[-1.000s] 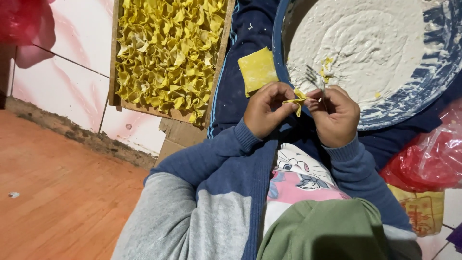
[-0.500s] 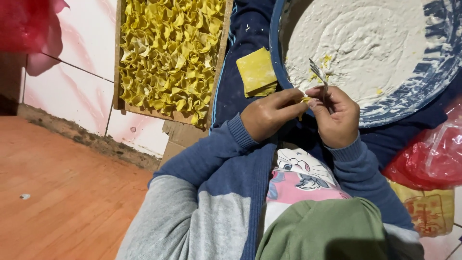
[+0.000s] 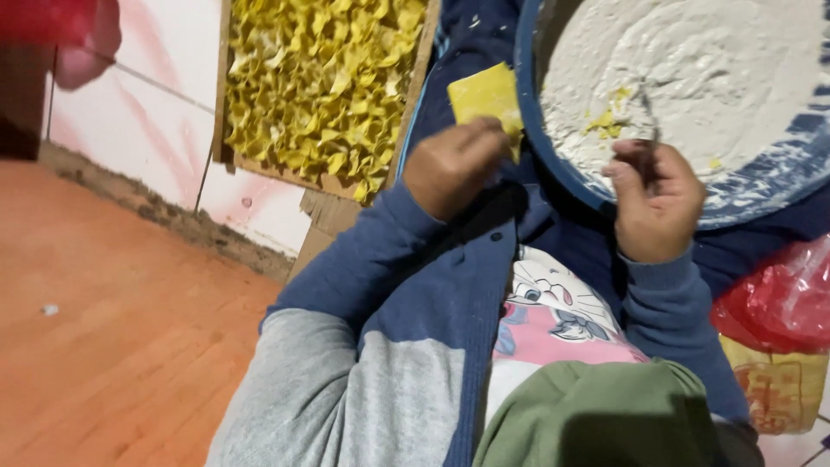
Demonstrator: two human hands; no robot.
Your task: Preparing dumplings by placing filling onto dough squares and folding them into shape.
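My left hand (image 3: 454,169) rests on my lap with its fingers closed on the lower edge of a yellow square wrapper (image 3: 484,93), which lies beside the bowl. To the right, my right hand (image 3: 654,201) grips a thin metal utensil (image 3: 644,130). Its tip pokes into the white paste (image 3: 718,69) that fills a large blue-rimmed bowl (image 3: 778,186). Small yellow bits (image 3: 609,121) lie on the paste near the tip. Both arms wear blue sleeves.
A wooden tray (image 3: 320,86) heaped with several folded yellow pieces lies at the top left of my lap, on white tiles. An orange floor (image 3: 112,329) spreads to the left. A red plastic bag (image 3: 778,298) and a yellow packet (image 3: 774,389) sit at the right.
My hands, which were together pinching a small yellow piece, have parted. The left has gone to the yellow wrapper. The right has carried the utensil into the paste.
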